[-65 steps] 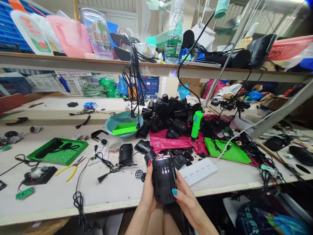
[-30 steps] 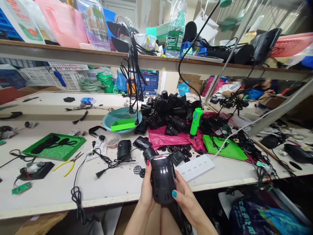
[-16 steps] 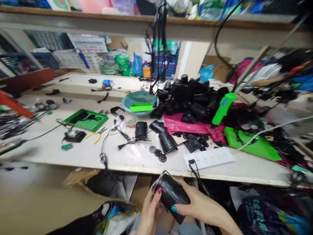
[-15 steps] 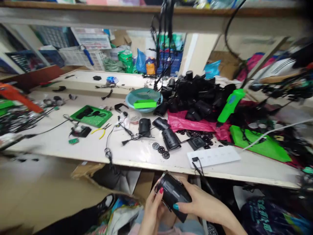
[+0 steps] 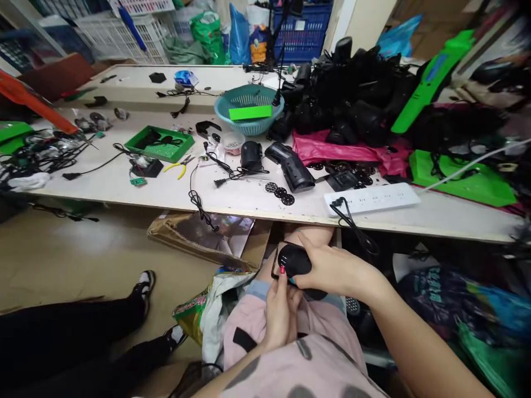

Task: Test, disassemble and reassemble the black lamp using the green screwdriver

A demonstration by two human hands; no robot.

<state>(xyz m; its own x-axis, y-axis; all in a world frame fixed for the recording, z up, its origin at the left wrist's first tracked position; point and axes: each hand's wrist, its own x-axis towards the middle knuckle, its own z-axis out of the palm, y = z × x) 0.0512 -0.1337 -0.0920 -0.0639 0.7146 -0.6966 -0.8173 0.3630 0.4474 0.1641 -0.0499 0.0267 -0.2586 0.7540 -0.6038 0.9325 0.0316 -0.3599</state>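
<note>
Over my lap, below the table's front edge, both hands hold a black plastic housing [image 5: 293, 258] with a rounded, glossy end. My right hand [image 5: 327, 270] wraps over its right side and hides much of it. From the near left side my left hand [image 5: 281, 312] grips it, its red-nailed finger lying against the housing. Similar black housings stand on the table in front of me: an upright one [image 5: 251, 156] with a cord and an angled one [image 5: 292, 168] lying down. Several round perforated black discs [image 5: 280, 192] lie near the edge.
A white power strip [image 5: 373, 199] with a plugged-in cord lies at the front edge. Behind are a blue-green basket [image 5: 249, 124], a pile of black housings [image 5: 357, 94] and a hanging green electric screwdriver [image 5: 433, 83]. Yellow-handled pliers [image 5: 179, 167] lie left. A person's legs [image 5: 74, 326] show lower left.
My view has tilted downward, so the table sits higher in it. The housing has been turned, its rounded end now showing, with my right hand further over it.
</note>
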